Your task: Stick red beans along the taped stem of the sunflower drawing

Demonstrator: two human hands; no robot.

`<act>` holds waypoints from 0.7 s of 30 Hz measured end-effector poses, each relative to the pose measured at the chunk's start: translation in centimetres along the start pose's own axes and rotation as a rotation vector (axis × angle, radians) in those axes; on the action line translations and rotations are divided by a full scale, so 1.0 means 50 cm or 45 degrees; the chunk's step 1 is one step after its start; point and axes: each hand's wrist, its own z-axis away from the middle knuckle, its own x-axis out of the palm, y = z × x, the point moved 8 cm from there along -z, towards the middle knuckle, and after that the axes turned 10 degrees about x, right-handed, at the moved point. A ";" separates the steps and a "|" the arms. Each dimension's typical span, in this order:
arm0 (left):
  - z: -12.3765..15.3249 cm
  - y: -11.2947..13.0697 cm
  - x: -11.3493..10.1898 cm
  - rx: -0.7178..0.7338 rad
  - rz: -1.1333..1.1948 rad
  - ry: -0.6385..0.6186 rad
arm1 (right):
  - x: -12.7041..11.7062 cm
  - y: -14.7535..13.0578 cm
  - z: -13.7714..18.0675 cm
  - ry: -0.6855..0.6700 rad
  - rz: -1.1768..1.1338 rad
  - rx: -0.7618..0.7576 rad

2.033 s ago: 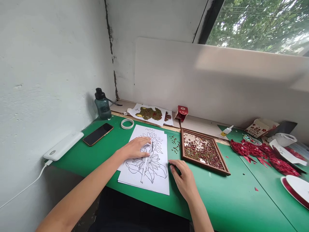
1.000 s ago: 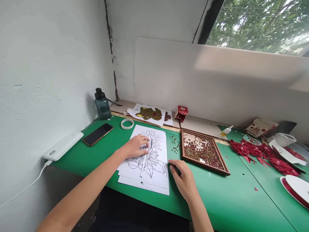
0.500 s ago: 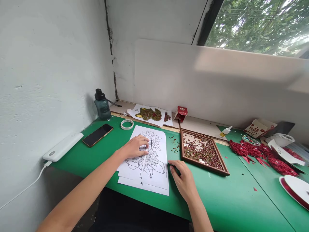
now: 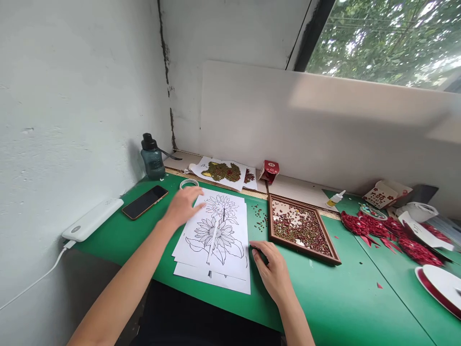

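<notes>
Two or more white sheets lie stacked and slightly fanned, the top one a line drawing of sunflowers (image 4: pixel 216 235) with a white strip along the stem. My left hand (image 4: pixel 184 205) is over the drawing's upper left edge, thumb apart from the fingers, holding nothing visible. Just behind its fingertips is a roll of white tape (image 4: pixel 188 182), partly hidden by the hand. My right hand (image 4: pixel 272 266) rests on the green table at the sheets' right edge, fingers loosely bent and thumb apart. The space under its palm is dark, and I see nothing held there.
Right of the sheets are loose beans (image 4: pixel 260 217) and a brown frame (image 4: pixel 271 226) holding many more. A phone (image 4: pixel 145 202), power bank (image 4: pixel 92 220) and bottle (image 4: pixel 152 158) stand left. Behind lie a bean picture (image 4: pixel 223 173), red box (image 4: pixel 270 171) and glue bottle (image 4: pixel 335 198).
My left hand has moved left and a little away from me, off the flower centres towards the tape roll, uncovering most of the drawing. My right hand stays in place.
</notes>
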 end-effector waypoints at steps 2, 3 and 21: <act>0.038 -0.082 -0.067 -0.248 -0.194 0.147 | -0.001 -0.002 0.000 0.002 0.003 -0.009; 0.063 -0.122 -0.085 -0.358 -0.290 0.105 | -0.001 -0.004 0.000 0.002 0.002 -0.021; 0.180 -0.280 -0.122 -0.883 -0.452 -0.196 | -0.004 -0.007 0.001 -0.014 -0.023 -0.012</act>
